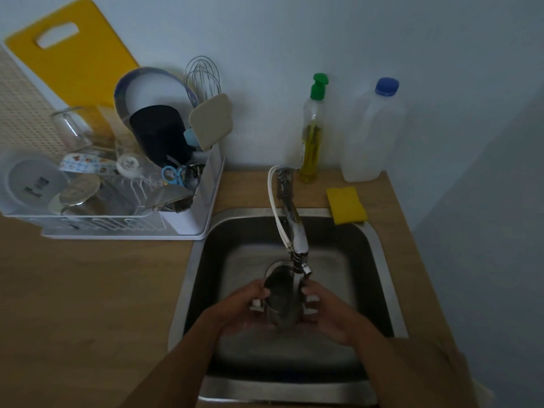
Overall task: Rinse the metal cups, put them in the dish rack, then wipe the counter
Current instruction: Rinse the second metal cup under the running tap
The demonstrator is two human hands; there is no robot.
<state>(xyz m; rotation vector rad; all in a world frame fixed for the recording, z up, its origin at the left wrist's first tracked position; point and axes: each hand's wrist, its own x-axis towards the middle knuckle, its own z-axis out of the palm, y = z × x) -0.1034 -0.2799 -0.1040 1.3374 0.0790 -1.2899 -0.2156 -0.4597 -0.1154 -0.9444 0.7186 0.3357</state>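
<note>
Obs., head view, dim light.

- Round stainless-steel cup [282, 300]: held over the middle of the rectangular stainless-steel sink [188, 293], mouth tilted up toward the far side. It sits directly beneath the spout of the chrome faucet [294, 231], spout tip just above the cup rim. A pale streak runs from spout into cup.
- Left hand [245, 309]: fingers curled round the cup's left wall, gripping.
- Right hand [328, 315]: fingers wrapped on the right wall, gripping. Cup is clamped between both hands, clear of the basin floor.
- Room in basin: open on all sides of the hands; the faucet neck and its white hose [275, 207] crowd the space overhead and behind.
- White plastic dish rack [203, 201]: back left on the light wooden counter [88, 304], its front right corner close to the sink's back-left corner. Rack is crowded; steel pieces lie at its front, type unclear.
- Counter in front of the rack, left of the sink rim: wide bare stretch. Right of the sink: narrow strip only.
- Yellow rectangular sponge [347, 205]: at the sink's back-right corner, near edge lapping onto the rim.
- Against the wall: clear soap bottle with a green pump [313, 136], translucent plastic bottle with a blue cap [372, 134], yellow plastic cutting board [70, 57] behind the rack.
</note>
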